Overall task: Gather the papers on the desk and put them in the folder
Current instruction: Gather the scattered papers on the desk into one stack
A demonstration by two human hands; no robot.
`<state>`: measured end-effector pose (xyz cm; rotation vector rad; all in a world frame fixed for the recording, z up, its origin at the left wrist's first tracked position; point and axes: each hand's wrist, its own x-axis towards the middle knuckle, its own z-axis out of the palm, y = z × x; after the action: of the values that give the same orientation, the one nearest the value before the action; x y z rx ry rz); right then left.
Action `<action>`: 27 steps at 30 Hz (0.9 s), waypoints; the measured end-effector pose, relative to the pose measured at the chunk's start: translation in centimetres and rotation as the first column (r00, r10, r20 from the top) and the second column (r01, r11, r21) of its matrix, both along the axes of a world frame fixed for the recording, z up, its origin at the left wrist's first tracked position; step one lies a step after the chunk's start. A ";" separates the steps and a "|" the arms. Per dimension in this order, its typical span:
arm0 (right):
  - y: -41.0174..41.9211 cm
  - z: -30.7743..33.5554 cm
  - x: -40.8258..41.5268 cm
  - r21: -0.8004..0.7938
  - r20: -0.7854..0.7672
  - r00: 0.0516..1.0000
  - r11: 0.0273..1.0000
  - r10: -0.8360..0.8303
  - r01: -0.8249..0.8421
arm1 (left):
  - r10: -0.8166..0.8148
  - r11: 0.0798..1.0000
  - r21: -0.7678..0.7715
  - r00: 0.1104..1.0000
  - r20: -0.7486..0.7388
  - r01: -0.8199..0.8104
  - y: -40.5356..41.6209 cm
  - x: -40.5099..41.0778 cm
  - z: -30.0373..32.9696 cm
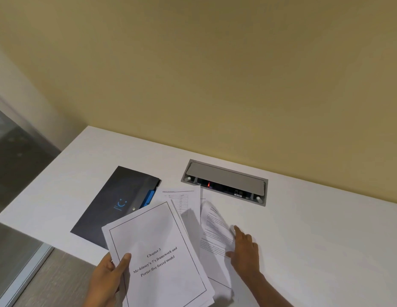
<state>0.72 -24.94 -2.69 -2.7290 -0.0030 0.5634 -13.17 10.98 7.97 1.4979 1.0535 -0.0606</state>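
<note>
My left hand (111,275) grips a stack of white papers (157,255) by its lower left edge; the top sheet reads "Chapter 3". My right hand (245,249) pinches the right edge of a text-covered sheet (215,227), which curls up off the desk. Another sheet with a printed table (182,202) lies flat behind the stack. The dark grey folder (113,207), with a blue smile logo, a snap button and blue tabs, lies shut on the white desk (315,229) to the left, partly under the held stack.
A grey cable-outlet box (225,181) with its lid ajar and a red light inside is set into the desk by the yellow wall. The desk's left edge drops off to a wood-grain floor and a glass partition.
</note>
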 end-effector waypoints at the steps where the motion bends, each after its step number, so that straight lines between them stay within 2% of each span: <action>1: -0.1 0.3 -0.6 0.019 -0.002 0.998 0.998 -0.057 0.057 | -0.005 1.000 -0.001 1.000 0.014 0.005 0.0 0.1 -0.1; 4: -0.6 0.6 -2.1 0.135 -0.035 0.956 0.947 -0.291 0.293 | 0.006 1.000 0.008 0.999 0.041 -0.006 0.0 0.6 -0.4; 7: -1.9 1.0 -2.8 0.293 -0.118 0.860 0.810 -0.496 0.508 | 0.014 1.000 0.003 0.998 0.059 -0.014 -0.2 0.6 -0.3; 12: -4.4 3.4 -3.3 0.454 -0.092 0.799 0.689 -0.594 0.565 | 0.026 0.998 -0.061 0.994 0.106 -0.020 -0.2 1.4 0.3; 15: -5.2 5.9 -3.1 0.549 -0.083 0.766 0.612 -0.638 0.569 | 0.037 0.987 -0.159 0.988 0.148 -0.013 -0.4 2.1 1.0; 18: -5.3 8.7 -2.8 0.620 -0.077 0.767 0.571 -0.637 0.537 | 0.025 0.984 -0.177 0.984 0.177 0.007 -0.6 2.8 2.2; 21: -4.2 11.3 -2.4 0.679 -0.081 0.814 0.566 -0.576 0.468 | -0.021 0.980 -0.191 0.980 0.198 0.059 -0.8 3.3 3.0; 24: -2.1 13.6 -2.2 0.728 -0.155 0.876 0.546 -0.457 0.414 | -0.099 0.957 -0.246 0.971 0.218 0.153 -0.9 3.8 3.4; 27: 0.7 15.2 -2.6 0.781 -0.255 0.921 0.499 -0.293 0.375 | -0.106 0.924 -0.334 0.962 0.250 0.189 -1.3 3.9 4.1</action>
<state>-1.91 -24.29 12.56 -1.6985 0.2313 0.4115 -9.25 9.66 12.09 1.2177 0.6987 -0.1737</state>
